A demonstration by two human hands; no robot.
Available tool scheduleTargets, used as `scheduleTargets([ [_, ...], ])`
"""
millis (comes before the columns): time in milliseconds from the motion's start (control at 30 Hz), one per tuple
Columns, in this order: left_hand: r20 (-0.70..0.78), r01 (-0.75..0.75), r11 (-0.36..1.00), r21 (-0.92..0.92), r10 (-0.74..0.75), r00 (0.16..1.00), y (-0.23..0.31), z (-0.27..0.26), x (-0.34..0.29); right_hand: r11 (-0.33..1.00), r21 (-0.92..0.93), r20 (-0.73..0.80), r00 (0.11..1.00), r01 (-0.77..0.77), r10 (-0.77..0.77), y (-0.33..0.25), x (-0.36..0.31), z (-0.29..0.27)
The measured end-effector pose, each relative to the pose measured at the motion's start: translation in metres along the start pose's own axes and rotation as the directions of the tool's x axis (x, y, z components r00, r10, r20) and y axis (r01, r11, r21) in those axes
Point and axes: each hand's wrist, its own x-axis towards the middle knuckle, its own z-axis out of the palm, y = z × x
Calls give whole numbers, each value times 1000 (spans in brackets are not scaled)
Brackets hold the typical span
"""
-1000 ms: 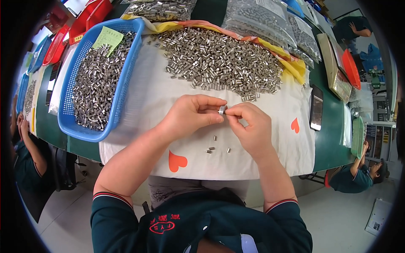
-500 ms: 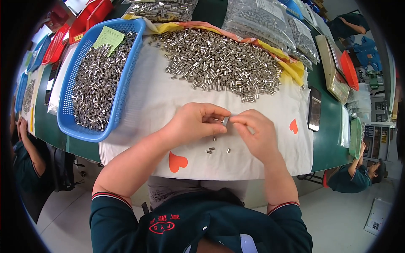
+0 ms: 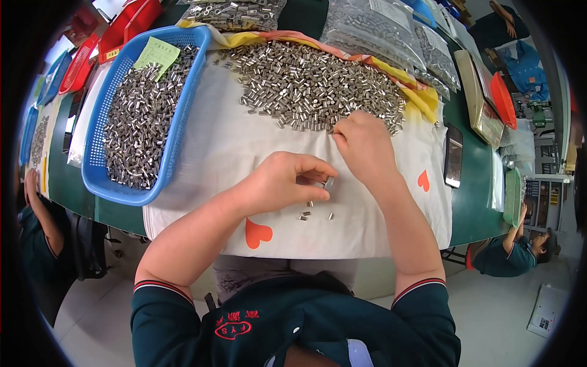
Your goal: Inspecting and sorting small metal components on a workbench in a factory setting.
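Between the thumb and fingers of my left hand (image 3: 286,178) is a small grey metal piece (image 3: 329,183), too small to make out fully. My right hand (image 3: 363,144) is at the near edge of a wide pile of short metal sleeves (image 3: 312,85), its fingers bent together at the sleeves; whatever they pinch is hidden. A few loose metal sleeves (image 3: 304,216) lie on the white cloth (image 3: 208,153) just below my left hand. Left of the pile stands a blue plastic basket (image 3: 92,153) full of similar sleeves, with a green paper slip (image 3: 156,55) on top.
A rolled yellow and pink cloth (image 3: 293,38) borders the pile's far side. Behind it lie clear bags of metal parts (image 3: 373,30). A phone (image 3: 453,156) rests on the green table (image 3: 474,208) at right. Other people sit at left and right, beside red trays (image 3: 78,64) and a green basket (image 3: 512,196).
My right hand has moved away from my left, up to the pile's near edge. My left hand stays in nearly the same place, still holding the small metal piece.
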Motion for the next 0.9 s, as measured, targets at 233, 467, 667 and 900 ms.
scheduleTargets([
  [233, -81, 77, 887, -454, -127, 989, -1, -5, 6, 609, 763, 43, 958, -215, 284, -11, -34, -7],
  [467, -102, 78, 907, -414, -132, 986, -3, -7, 6, 678, 727, -22, 983, -108, 180, -28, -37, -11],
  [667, -109, 36, 897, -441, -94, 990, -6, -6, 7, 818, 575, -175, 978, 11, 110, -30, -39, -9],
  [900, -98, 27, 871, -490, -86, 991, -7, -6, 6, 786, 618, -159, 979, -2, 128, -32, -38, -8],
])
